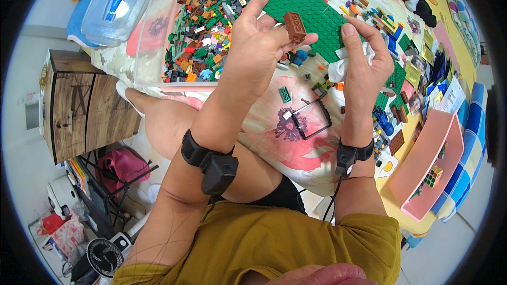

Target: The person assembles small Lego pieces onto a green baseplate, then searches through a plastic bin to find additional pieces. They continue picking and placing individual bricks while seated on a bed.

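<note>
The left hand [259, 47] pinches a brown brick [294, 26] between thumb and fingertips, raised above the bed [274, 142]. The right hand [364, 68] is closed around a white cloth [340, 66], its thumb near the brick. Behind them lies a green baseplate [311, 10], and a tray [153, 37] of mixed bricks sits left.

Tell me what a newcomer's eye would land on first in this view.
Probably the brown brick pinched in the left hand at the centre top, with the right hand beside it clutching a white cloth. Behind them lies a green baseplate, and to its left a clear bin heaped with mixed coloured bricks. A pink tray sits at the right edge.
</note>
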Available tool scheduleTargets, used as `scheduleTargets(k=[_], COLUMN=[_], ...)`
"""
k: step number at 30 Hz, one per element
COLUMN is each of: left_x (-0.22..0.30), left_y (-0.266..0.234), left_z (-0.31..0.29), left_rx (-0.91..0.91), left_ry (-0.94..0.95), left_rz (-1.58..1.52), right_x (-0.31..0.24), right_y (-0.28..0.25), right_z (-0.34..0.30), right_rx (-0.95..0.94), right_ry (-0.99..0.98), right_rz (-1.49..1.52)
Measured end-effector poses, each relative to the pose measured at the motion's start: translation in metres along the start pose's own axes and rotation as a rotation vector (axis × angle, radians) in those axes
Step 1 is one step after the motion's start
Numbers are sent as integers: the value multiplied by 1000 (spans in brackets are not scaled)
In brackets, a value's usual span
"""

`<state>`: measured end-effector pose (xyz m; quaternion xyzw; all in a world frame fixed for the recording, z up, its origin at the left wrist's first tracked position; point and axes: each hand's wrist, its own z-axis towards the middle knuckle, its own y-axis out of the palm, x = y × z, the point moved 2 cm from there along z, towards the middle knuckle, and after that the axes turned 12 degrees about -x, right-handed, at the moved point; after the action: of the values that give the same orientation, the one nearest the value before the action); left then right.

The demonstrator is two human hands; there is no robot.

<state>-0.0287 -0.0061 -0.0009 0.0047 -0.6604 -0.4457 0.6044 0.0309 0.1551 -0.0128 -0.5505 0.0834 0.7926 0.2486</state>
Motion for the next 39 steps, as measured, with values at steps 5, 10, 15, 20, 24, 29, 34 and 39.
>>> scheduleTargets(k=[5,10,15,20,24,29,34,39], left_x=[1,-1,-1,5,14,19,14,7], left_y=[4,3,-2,-7,-12,-13,-6,3], left_z=[2,2,1,0,-4,-6,-6,-6], left_rx=[-127,-143,-12,63,91,39,105,86], left_ry=[62,92,40,76,113,82,-10,-59], left_rz=[-8,-22,-25,-34,35,33,222,288], right_x=[-12,-18,-1,32,59,81,67,23], right_y=[-4,-4,-14,-19,-11,2,9,9], right_z=[-5,-6,3,12,16,13,12,3], right_rx=[93,161,187,130,52,-106,-50,-53], right_ry=[-90,-317,-122,35,104,214,7,-107], right_rz=[-25,-185,-82,144,2,-106,-448,-73])
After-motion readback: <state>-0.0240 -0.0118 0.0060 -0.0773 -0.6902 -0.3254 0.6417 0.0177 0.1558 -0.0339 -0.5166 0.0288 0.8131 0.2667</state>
